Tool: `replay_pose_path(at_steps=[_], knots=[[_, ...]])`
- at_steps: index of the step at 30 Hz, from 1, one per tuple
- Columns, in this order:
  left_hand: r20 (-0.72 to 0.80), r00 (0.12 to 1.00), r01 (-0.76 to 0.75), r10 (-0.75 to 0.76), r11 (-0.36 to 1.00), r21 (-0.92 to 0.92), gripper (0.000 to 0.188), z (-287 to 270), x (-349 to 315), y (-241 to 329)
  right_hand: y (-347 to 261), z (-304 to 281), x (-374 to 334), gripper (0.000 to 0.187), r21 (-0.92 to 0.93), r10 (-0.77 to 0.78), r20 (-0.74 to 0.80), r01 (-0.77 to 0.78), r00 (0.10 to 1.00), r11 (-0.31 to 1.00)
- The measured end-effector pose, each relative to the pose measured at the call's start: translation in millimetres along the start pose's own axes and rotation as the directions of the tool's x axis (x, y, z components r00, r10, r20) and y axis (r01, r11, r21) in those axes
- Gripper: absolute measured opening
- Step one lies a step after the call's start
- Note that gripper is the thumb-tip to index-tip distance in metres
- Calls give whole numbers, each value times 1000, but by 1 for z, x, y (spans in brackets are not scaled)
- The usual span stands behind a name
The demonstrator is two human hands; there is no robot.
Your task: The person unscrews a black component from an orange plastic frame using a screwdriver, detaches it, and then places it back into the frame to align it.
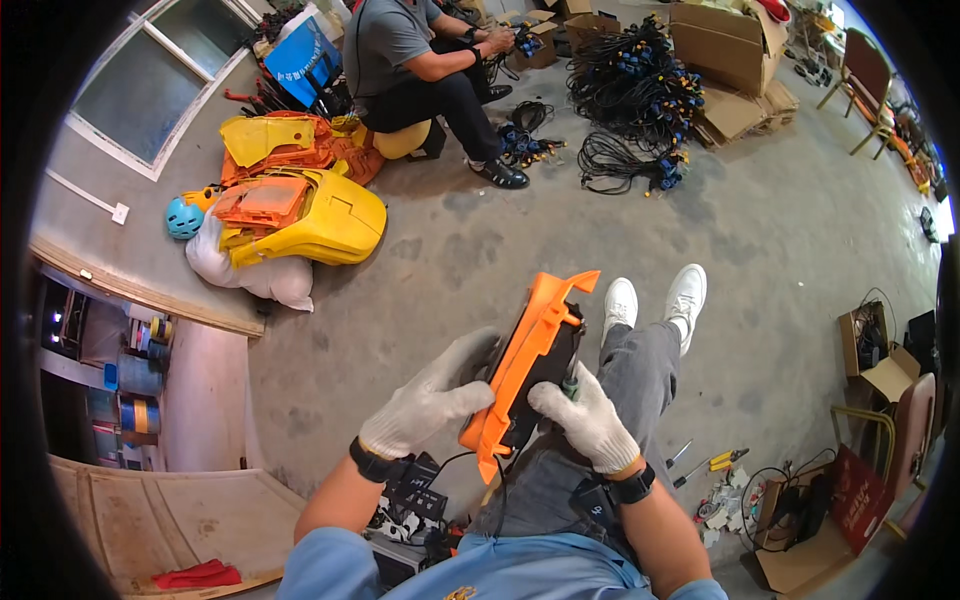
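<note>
An orange plastic housing point(532, 352) with a black inner part point(537, 400) is held tilted above my lap. My left hand point(425, 395), in a whitish work glove, grips its left side, with the thumb on the orange edge and the fingers partly hidden behind. On the black side, my gloved right hand point(592, 415) is closed around the lower right edge. A small dark green piece shows by the right thumb; I cannot make out what it is. Dark cables hang from the lower end of the housing.
A person point(425, 75) sits at the far side handling cables, near a big pile of black cables point(635, 90). Yellow and orange plastic panels point(335, 215) lie at left. Yellow-handled pliers point(728, 459), screwdrivers point(680, 463) and an open cardboard box point(815, 560) are at lower right.
</note>
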State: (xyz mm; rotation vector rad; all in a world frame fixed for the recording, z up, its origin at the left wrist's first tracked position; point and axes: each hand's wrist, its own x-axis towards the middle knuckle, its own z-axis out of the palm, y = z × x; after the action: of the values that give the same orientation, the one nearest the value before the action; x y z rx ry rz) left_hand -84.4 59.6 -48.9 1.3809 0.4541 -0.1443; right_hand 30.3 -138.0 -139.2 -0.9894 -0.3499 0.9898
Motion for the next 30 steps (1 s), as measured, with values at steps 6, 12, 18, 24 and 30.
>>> replay_pose_path(at_steps=[6, 12, 18, 24, 30], knots=[[31, 999, 19, -25, 985, 170, 92, 13, -5, 0, 4, -4, 4, 55, 73, 38, -67, -33, 997, 997], [59, 998, -21, 12, 988, 151, 96, 12, -7, 0, 8, -2, -1, 49, 171, 35, -97, -18, 995, 985], [111, 993, 46, -49, 999, 23, 98, 15, -6, 8, 11, -2, 4, 49, 173, -3, -70, 15, 998, 985], [118, 992, -39, 36, 999, 18, 99, 16, -5, -6, 3, -3, -1, 49, 172, 25, -81, -11, 996, 985], [35, 996, 68, -77, 976, 207, 79, 0, -2, 8, 3, -1, -3, 52, 129, 40, -27, -36, 999, 991]])
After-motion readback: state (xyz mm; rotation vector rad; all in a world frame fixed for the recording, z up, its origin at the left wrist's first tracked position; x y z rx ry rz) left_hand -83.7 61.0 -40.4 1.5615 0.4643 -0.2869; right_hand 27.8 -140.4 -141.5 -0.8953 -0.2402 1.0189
